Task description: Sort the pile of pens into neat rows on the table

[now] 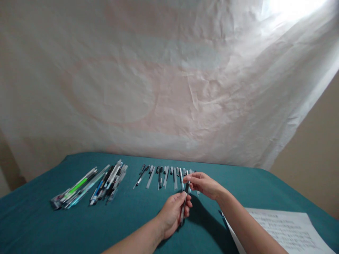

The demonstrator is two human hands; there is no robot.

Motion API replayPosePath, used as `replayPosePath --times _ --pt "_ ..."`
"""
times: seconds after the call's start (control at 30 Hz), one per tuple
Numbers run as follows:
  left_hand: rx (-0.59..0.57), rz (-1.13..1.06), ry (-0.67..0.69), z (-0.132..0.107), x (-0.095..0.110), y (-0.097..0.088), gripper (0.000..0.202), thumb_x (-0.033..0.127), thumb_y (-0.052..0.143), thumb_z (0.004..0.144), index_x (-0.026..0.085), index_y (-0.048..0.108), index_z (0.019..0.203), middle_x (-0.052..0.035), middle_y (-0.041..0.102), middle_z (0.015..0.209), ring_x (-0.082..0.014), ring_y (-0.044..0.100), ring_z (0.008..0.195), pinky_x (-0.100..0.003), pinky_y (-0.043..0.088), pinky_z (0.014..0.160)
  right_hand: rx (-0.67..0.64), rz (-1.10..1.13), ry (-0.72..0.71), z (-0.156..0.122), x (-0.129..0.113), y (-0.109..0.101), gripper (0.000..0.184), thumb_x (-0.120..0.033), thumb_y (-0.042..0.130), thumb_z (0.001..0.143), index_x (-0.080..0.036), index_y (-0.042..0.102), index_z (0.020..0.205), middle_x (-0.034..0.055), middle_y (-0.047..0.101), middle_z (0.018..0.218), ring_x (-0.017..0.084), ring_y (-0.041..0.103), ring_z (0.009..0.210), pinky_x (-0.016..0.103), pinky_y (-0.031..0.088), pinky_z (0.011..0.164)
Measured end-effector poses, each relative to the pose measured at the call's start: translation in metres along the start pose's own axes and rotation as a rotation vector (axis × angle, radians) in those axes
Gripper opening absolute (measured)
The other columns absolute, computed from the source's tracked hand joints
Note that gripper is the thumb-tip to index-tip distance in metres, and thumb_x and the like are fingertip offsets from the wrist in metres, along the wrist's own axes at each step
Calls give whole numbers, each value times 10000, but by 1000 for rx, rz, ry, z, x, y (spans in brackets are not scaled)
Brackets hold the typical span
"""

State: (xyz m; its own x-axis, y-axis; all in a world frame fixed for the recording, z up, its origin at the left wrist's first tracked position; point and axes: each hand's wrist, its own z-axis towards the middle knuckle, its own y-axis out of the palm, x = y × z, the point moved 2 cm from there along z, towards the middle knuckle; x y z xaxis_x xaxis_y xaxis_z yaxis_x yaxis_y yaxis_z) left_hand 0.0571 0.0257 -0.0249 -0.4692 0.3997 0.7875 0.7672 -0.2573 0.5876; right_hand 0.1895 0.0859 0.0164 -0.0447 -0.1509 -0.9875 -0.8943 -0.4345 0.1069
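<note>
My left hand [173,211] is closed around the lower part of a slim pen [184,204], held upright above the teal tablecloth [132,218]. My right hand [203,184] pinches the pen's top end with its fingertips. Just beyond my hands, several pens [164,175] lie side by side in a neat row. Farther left, a loose pile of pens [91,185] rests on the cloth, one of them bright green.
A printed sheet of paper [286,229] lies on the table at the lower right, beside my right forearm. A wrinkled white sheet [164,81] hangs behind the table as a backdrop. The table's far edge runs just behind the pen row.
</note>
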Motion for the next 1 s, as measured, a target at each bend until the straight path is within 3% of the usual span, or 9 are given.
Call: replayPosePath --times 0.13,0.27,0.33,0.43,0.57,0.7,0.83,1.0 --pt "3 10 -4 0 0 0 294 423 511 757 130 533 778 11 520 624 -38 442 470 -170 328 492 93 -28 -73 3 -1 -5 288 -401 674 626 -124 623 683 -3 546 598 59 416 489 199 347 501" --pt "1 42 -9 1 -2 -1 289 413 512 760 126 533 776 7 527 624 -37 443 466 -165 317 476 235 -47 -193 8 -4 -27 350 -391 643 653 -133 627 889 42 606 760 90 496 582 230 401 593" --pt "-5 57 -7 1 -3 -2 295 417 503 764 123 533 780 3 531 631 -36 443 466 -163 309 468 345 -226 -216 11 0 -46 372 -377 593 689 -127 615 964 54 619 781 115 527 620 247 412 620" --pt "-6 61 -4 2 -4 -3 296 422 501 764 127 529 782 2 536 640 -36 449 469 -160 309 464 534 -692 -200 16 13 -73 329 -336 507 728 -122 639 941 53 629 683 157 551 616 265 407 593" --pt "6 59 -14 1 -3 -2 281 413 511 760 133 524 777 5 535 636 -36 451 464 -157 308 454 622 -880 -172 21 35 -94 245 -261 537 678 -132 659 847 55 628 620 196 565 628 281 385 600" --pt "7 47 -13 1 -3 -2 276 406 517 758 130 528 773 4 533 633 -36 451 467 -157 322 463 710 -953 -157 23 49 -98 248 -238 557 672 -143 602 896 62 629 697 181 561 647 265 374 613" --pt "-12 47 0 1 -4 -3 292 418 515 756 128 532 781 0 537 640 -39 455 475 -162 334 476 731 -1022 -151 25 53 -96 112 -273 564 682 -176 589 735 57 619 676 174 553 643 255 365 607" --pt "-13 59 0 1 -3 -3 293 415 498 770 123 526 785 -3 537 647 -36 454 473 -155 318 462 718 -1059 -180 25 53 -92 145 -319 529 717 -186 578 684 61 619 669 176 551 634 254 357 598"
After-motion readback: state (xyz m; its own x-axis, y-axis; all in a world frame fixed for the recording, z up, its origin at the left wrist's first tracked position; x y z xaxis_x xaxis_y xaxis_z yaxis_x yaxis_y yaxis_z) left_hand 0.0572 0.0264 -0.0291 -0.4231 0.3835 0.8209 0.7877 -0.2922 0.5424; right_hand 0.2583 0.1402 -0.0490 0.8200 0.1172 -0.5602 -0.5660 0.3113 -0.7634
